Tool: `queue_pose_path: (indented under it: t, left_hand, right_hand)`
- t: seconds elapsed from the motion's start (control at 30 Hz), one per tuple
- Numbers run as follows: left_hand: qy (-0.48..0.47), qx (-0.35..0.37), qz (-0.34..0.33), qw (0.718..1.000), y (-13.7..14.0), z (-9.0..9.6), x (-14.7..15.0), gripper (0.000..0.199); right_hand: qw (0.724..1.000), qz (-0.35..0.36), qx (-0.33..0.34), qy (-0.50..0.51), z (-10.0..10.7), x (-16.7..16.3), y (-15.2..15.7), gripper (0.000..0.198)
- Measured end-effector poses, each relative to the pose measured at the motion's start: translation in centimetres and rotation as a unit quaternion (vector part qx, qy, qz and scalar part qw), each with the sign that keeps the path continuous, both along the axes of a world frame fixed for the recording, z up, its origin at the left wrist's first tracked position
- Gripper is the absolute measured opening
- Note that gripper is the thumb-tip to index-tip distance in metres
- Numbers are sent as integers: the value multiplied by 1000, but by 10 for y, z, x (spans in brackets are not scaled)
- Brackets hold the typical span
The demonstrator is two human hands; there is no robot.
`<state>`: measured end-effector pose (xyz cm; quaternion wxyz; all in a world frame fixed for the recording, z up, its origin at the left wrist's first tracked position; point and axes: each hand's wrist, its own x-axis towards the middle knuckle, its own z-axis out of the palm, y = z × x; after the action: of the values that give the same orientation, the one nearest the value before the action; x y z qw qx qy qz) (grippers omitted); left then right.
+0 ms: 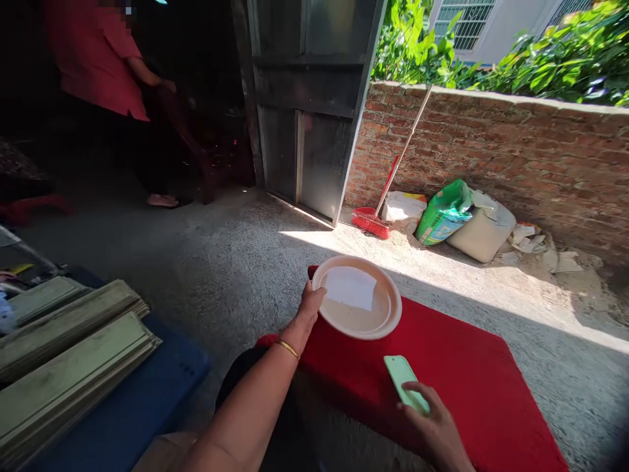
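Note:
My left hand (pixel 310 308) grips the near-left rim of a round, pale pink basin (pixel 344 318), its thumb over the edge. Inside the basin lies a white rectangular sheet (pixel 350 287). The basin is over the far end of a red cloth-covered surface (pixel 462 347); whether it rests on it or is held just above I cannot tell. My right hand (pixel 428 416) is closed around the lower end of a light green phone (pixel 400 373), low over the red cloth. Part of the phone is hidden by the fingers.
Stacked pale green strips (pixel 73 373) lie on a blue surface (pixel 171 347) at left. A person in a red shirt (pixel 98 59) stands by a dark chair (pixel 191 137). Beyond are a metal door (pixel 314 118), a red broom (pixel 371 226), sacks (pixel 484 226) and a brick wall (pixel 540 164).

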<state>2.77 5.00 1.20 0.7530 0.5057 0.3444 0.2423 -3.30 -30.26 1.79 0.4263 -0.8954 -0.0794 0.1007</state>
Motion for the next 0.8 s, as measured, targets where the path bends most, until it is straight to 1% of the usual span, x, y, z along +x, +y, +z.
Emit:
queue_pose_path:
  t: [0.07, 0.1, 0.17, 0.2, 0.23, 0.3, 0.37, 0.4, 0.43, 0.47, 0.5, 0.57, 0.63, 0.67, 0.73, 0.8]
  left_hand:
    - [2, -1, 2, 1000, 0, 0, 1, 36]
    - [3, 1, 2, 1000, 0, 1, 2, 36]
    - [4, 3, 0, 1000, -1, 3, 2, 35]
    - [4, 3, -1, 1000, -1, 5, 2, 35]
    - [6, 4, -1, 1000, -1, 6, 2, 35]
    - [13, 7, 2, 1000, -1, 7, 1, 36]
    - [19, 13, 2, 1000, -1, 7, 1, 36]
    - [20, 15, 0, 1000, -1, 6, 1, 36]
    - [19, 16, -4, 1000, -1, 6, 1, 36]
    - [16, 16, -10, 1000, -1, 5, 1, 37]
    - [12, 16, -16, 1000, -2, 5, 1, 37]
    - [12, 14, -20, 1000, -2, 6, 1, 38]
    - [21, 13, -16, 1000, -2, 7, 1, 36]
    - [26, 13, -14, 999, -3, 9, 1, 36]
    - [30, 12, -13, 999, -3, 11, 1, 34]
    - [32, 9, -14, 999, -3, 14, 0, 33]
  right_hand:
    - [994, -87, -55, -34, 6, 44, -17, 60]
    - [990, -108, -85, -40, 9, 63, -21, 66]
    - [983, -114, -137, -38, 12, 84, -16, 74]
    - [982, -106, -156, -33, 11, 85, -7, 75]
    - [981, -93, -167, -28, 10, 80, 6, 75]
    - [985, -49, -161, -24, 4, 54, 35, 66]
    - [992, 43, -118, -16, -4, 22, 58, 48]
    - [992, 91, -89, -6, -8, 8, 64, 40]
    - [991, 123, -60, 4, -10, -1, 65, 35]
    - [990, 137, -34, 12, -11, -5, 62, 32]
    - [992, 128, -15, 13, -10, -3, 55, 32]
    - [998, 62, -13, -6, -3, 17, 36, 38]
    - [998, -15, -52, -36, 8, 53, 18, 51]
    - [995, -42, -75, -46, 14, 72, 13, 58]
    - [990, -70, -114, -48, 21, 107, 12, 69]
    - [988, -70, -132, -37, 23, 127, 22, 75]
